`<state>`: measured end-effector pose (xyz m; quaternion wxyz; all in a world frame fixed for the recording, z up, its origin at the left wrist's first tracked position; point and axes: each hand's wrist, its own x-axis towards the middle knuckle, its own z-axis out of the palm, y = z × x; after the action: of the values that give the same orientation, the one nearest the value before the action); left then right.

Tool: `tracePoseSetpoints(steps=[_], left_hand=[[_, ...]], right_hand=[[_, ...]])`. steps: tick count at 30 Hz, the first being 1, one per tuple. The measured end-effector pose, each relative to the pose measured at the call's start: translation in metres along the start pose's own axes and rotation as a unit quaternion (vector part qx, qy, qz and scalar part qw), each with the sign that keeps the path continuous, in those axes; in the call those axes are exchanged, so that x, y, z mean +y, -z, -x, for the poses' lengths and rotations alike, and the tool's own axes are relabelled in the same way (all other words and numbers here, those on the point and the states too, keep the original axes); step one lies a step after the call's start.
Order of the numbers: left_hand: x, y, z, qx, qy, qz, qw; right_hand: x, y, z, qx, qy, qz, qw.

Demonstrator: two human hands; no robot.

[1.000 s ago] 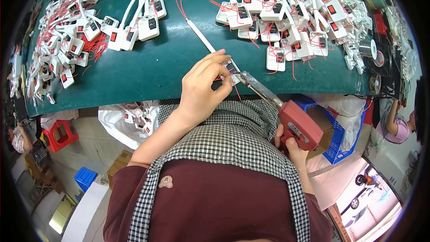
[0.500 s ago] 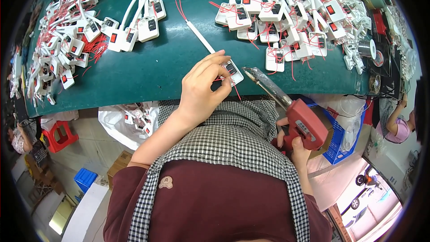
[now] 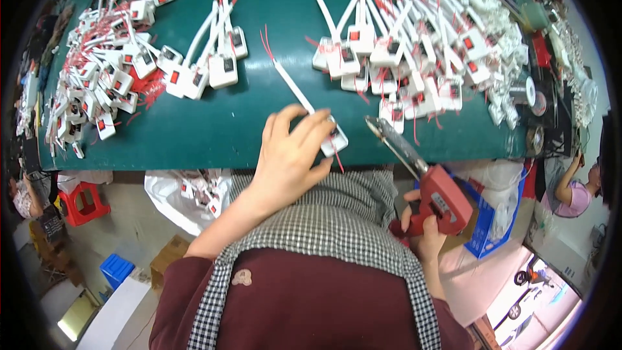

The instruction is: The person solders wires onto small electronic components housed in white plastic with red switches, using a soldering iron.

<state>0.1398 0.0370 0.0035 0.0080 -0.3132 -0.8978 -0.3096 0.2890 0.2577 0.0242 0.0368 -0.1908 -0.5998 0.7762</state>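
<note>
My left hand (image 3: pixel 291 155) rests at the near edge of the green table (image 3: pixel 214 123), fingers closed around a small white switch box (image 3: pixel 334 142). A white cable with red wire ends (image 3: pixel 291 84) runs from that box up and to the left. My right hand (image 3: pixel 424 230) grips the handle of a red soldering gun (image 3: pixel 440 198). Its metal tip (image 3: pixel 379 128) points up-left and sits just right of the switch box, a small gap apart.
Piles of white switch boxes with red wires lie at the left (image 3: pixel 103 84), centre (image 3: pixel 207 65) and upper right (image 3: pixel 414 45). A solder spool (image 3: pixel 521 91) sits at the right. White bag (image 3: pixel 188 194), red stool (image 3: pixel 81 204) and blue bin (image 3: pixel 116 269) are below. Another person (image 3: pixel 576 188) is at the far right.
The soldering gun has pulled back to the right and down, its tip moving away from the switch box. My left hand stayed on the box.
</note>
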Motion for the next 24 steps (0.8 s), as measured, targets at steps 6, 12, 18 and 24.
tracePoseSetpoints(steps=[6,12,18,24], left_hand=[[-0.024,0.008,-0.017,0.019,0.02,0.045,0.999],[-0.05,-0.005,-0.071,0.071,-0.046,0.032,0.996],[-0.049,0.022,-0.103,-0.099,-0.055,0.112,0.987],[-0.067,0.034,-0.097,-0.089,-0.051,0.176,0.979]], right_hand=[[0.005,0.004,-0.005,0.025,0.07,-0.036,0.997],[0.0,-0.004,-0.012,0.007,0.123,-0.02,0.992],[-0.003,0.012,-0.009,0.055,0.16,-0.01,0.985],[-0.04,0.056,-0.036,0.16,0.167,-0.254,0.939]])
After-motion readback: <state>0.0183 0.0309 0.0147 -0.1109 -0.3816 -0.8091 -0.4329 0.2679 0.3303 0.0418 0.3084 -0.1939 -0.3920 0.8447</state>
